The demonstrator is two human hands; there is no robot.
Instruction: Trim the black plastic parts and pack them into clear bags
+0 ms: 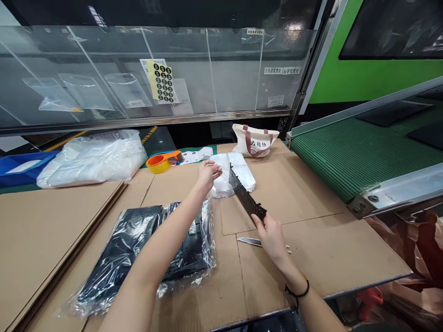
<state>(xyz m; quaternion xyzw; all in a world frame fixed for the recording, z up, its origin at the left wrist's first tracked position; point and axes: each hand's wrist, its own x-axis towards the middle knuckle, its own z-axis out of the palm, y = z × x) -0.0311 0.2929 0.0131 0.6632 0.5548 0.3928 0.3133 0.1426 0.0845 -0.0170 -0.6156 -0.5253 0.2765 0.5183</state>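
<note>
My right hand [270,233] grips the near end of a thin black plastic panel [246,196] with slots and small tabs along its edges. The panel is tilted, its far end over a stack of clear plastic bags [244,168]. At the left edge of that stack is my left hand [208,175], fingers curled and tips together; whether a bag edge is between them I cannot make out. Under my left forearm lie black panels in clear plastic wrap [134,235]. A utility knife [249,241] lies on the cardboard, partly hidden behind my right hand.
Cardboard [311,249] covers the bench, with stacked cardboard sheets [51,221] at left. Behind are a bulky plastic bag [93,159], a blue tray [27,168], an orange-and-yellow tape dispenser [161,162] and a cloth bag [255,140]. A green conveyor [363,143] borders the right.
</note>
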